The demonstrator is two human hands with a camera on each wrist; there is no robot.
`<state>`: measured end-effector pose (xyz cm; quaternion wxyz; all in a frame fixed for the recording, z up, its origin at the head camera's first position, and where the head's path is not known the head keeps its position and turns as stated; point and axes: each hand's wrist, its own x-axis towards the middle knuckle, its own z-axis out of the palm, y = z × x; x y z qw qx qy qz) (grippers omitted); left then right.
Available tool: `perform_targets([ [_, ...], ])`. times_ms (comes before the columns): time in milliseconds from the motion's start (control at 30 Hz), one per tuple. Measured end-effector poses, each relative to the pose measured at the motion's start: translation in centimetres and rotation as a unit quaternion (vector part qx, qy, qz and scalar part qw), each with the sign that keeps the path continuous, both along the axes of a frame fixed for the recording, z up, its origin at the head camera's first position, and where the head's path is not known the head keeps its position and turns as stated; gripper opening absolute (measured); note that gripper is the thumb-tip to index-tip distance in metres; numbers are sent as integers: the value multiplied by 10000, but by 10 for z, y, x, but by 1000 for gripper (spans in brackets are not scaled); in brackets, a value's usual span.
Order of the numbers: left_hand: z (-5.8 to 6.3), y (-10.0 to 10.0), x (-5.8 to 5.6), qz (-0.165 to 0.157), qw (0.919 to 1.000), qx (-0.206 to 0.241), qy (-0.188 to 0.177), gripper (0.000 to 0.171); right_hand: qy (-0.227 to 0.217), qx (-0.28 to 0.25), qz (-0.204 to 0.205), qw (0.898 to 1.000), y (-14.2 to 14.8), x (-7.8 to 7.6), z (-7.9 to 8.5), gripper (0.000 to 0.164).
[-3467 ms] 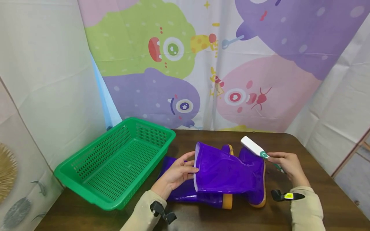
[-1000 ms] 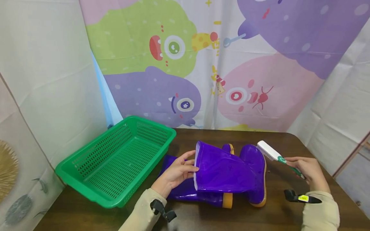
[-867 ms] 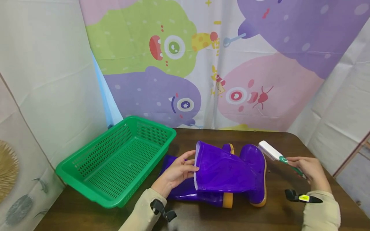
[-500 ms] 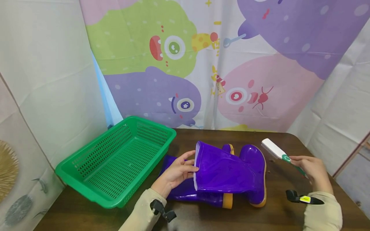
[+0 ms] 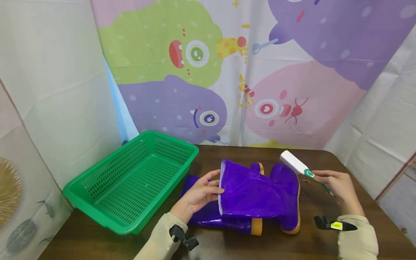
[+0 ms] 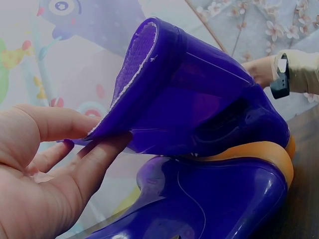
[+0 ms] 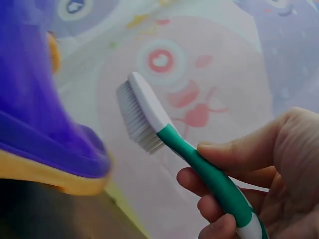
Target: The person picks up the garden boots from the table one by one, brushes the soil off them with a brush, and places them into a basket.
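Note:
A purple rain boot (image 5: 253, 191) with a yellow sole lies on its side, its opening towards the left. My left hand (image 5: 198, 195) pinches the rim of that opening between thumb and fingers, as the left wrist view (image 6: 65, 164) also shows. Under it lies a second purple boot (image 5: 221, 220), partly hidden. My right hand (image 5: 338, 187) grips the green handle of a white scrubbing brush (image 5: 294, 162). In the head view the brush head overlaps the upper boot's toe; in the right wrist view the bristles (image 7: 137, 117) face the boot with a gap between.
A green plastic basket (image 5: 130, 225) with slotted walls stands on the left of the brown wooden table (image 5: 325, 234). Small crumbs of dirt (image 5: 305, 181) lie right of the boot's sole. A cartoon-printed curtain (image 5: 182, 104) hangs behind the table.
The right hand first moved right with the brush, off past the boot's toe, and has now come back left over it. The left hand keeps its pinch on the boot's rim.

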<state>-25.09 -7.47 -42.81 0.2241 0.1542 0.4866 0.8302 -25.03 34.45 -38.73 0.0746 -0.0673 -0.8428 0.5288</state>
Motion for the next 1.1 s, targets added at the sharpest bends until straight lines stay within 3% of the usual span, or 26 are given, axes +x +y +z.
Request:
perform_targets([
  [133,0,1,-1,-16,10000,-62,20,69,-31,276,208,9994,-8,-2,-5,28],
  [300,1,2,-3,11,9999,-104,41,69,-26,-50,389,9992,-12,-1,-9,15],
  [533,-1,2,-2,-9,10000,-45,10,69,-146,-567,538,9968,-9,9,-17,30],
  [833,-3,2,-1,37,10000,-68,-17,70,-101,-717,502,9961,-4,32,-26,26],
  [1100,-5,1,-2,88,9999,-109,14,69,35,-1140,624,9915,4,40,-32,26],
])
